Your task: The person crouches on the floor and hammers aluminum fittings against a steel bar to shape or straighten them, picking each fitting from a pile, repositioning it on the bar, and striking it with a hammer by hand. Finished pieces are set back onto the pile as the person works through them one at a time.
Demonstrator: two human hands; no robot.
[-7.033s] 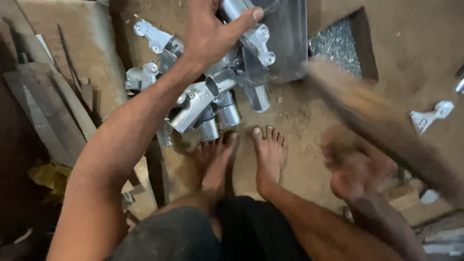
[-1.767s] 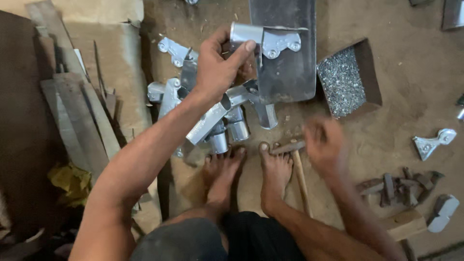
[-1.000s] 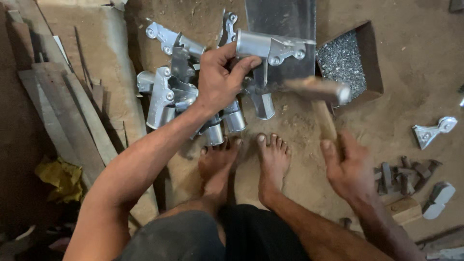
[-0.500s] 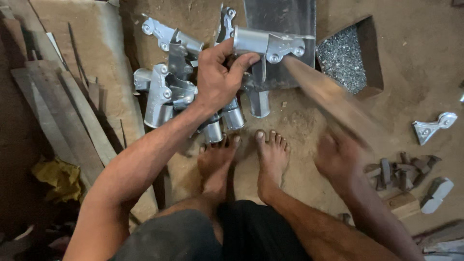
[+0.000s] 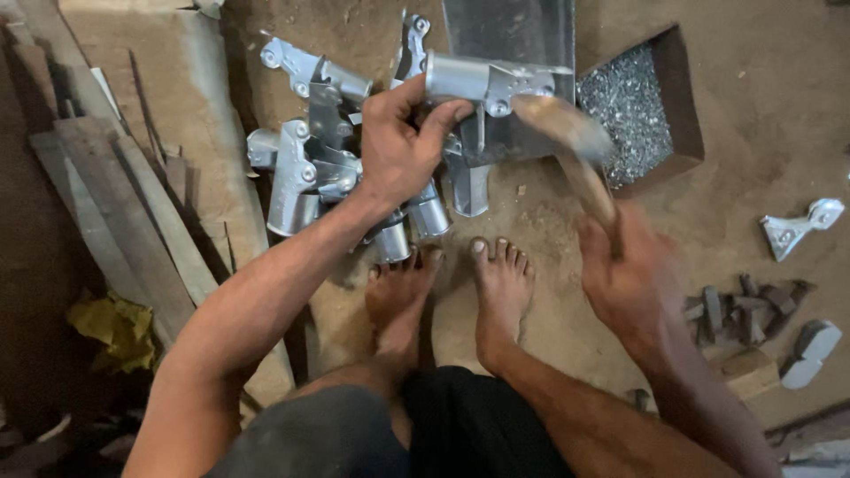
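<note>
- Our left hand (image 5: 398, 155) is closed around a silver tube fitting (image 5: 482, 81), pinning it on the edge of a steel plate (image 5: 522, 35) at twelve o'clock from our feet (image 5: 452, 292).
- Our right hand (image 5: 633, 283) is wrapped tight on a hammer (image 5: 571, 150), blurred with motion, its head just beside the fitting's riveted ear.
- The fingers (image 5: 443, 115) lie very near the hammer head; we judge that a blow landing slightly toward nine o'clock would hit them.
- A glancing strike could kick the fitting out of our grip, since the plate gives it only a narrow seat.
- Our bare toes sit right below a pile of fittings (image 5: 310, 177) at eleven o'clock; a dropped piece could land on them.
- A tray of rivets (image 5: 633, 106) lies at one o'clock, close enough to be clipped by a wide swing.
- The floor is packed dirt, dusty and uneven.
- Planks (image 5: 115, 195) lie at nine o'clock, and scrap blocks (image 5: 739, 310) with loose brackets (image 5: 792, 230) at three.
</note>
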